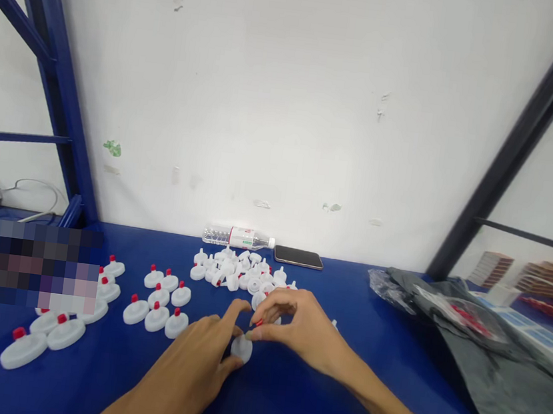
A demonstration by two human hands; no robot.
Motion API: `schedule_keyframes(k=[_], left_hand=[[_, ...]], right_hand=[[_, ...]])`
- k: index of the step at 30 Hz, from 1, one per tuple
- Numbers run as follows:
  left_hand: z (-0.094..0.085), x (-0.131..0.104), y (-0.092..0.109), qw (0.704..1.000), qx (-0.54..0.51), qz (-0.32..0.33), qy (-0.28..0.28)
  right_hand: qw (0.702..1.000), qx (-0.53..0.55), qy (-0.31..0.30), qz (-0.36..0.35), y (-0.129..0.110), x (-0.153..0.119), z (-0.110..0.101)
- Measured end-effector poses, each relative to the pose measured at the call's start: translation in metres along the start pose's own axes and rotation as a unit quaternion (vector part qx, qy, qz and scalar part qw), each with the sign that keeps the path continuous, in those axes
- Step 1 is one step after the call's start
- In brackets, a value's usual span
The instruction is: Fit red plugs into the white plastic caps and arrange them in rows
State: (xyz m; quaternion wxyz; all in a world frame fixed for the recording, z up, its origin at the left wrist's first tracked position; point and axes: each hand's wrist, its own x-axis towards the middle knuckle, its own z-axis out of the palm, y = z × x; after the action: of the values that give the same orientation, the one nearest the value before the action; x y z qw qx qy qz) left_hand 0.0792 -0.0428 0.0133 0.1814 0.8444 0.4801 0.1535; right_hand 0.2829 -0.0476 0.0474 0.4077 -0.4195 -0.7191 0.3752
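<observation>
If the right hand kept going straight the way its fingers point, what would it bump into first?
Most likely the left hand, whose fingers hold the white lid close to the right hand. Depth is unclear from this one view, so it might brush the lid first.

Blue worktop [292,404]; behind it, a bright, scuffed white wall [288,114]; blue post [69,81] at the worktop's rear left; darker post [520,139], rear right.

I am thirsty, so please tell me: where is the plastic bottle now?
In the head view, the plastic bottle lies on its side near the wall, left of the phone, behind the pile of white parts.
</observation>
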Motion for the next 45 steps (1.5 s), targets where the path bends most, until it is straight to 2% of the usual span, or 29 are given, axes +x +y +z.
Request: schedule_keyframes(k=[5, 11, 18, 27, 31, 35, 38, 42, 45], left_hand=[[-0.003, 0.002, 0.005, 1.0, -0.018, -0.001, -0.009], [-0.004, 0.003, 0.006, 0.999, -0.019, -0.002, -0.028], [0.004, 0.002, 0.003, 0.999, 0.042, 0.0, 0.011], [0.002, 0.004, 0.004, 0.999, 0.038, -0.011, -0.003], [0.002, 0.005, 0.005, 0.998, 0.057, -0.017, -0.001], [0.003, 0.003, -0.002, 0.999, 0.031, 0.002, 0.024], [0.0, -0.003, -0.003, 0.998, 0.025, 0.018, 0.056], [-0.013, -0.01, 0.006, 0.995, 0.027, 0.026, 0.093], [-0.02, -0.006, 0.011, 0.996, 0.011, 0.027, 0.084]], right_hand=[[0.993, -0.102, 0.003, -0.065, 0.006, -0.001, 0.006], [0.975, -0.195, -0.033, -0.106, 0.015, -0.003, 0.005], [0.961, -0.22, -0.062, -0.155, 0.022, -0.005, 0.008], [0.963, -0.203, -0.063, -0.167, 0.023, -0.006, 0.01], [0.961, -0.211, -0.072, -0.162, 0.023, -0.007, 0.011], [0.964, -0.215, -0.059, -0.145, 0.021, -0.008, 0.016], [0.979, -0.179, -0.027, -0.096, 0.019, -0.008, 0.023], [0.997, -0.072, -0.014, -0.012, 0.02, -0.007, 0.031], [0.998, -0.061, -0.024, 0.01, 0.021, -0.006, 0.031]])
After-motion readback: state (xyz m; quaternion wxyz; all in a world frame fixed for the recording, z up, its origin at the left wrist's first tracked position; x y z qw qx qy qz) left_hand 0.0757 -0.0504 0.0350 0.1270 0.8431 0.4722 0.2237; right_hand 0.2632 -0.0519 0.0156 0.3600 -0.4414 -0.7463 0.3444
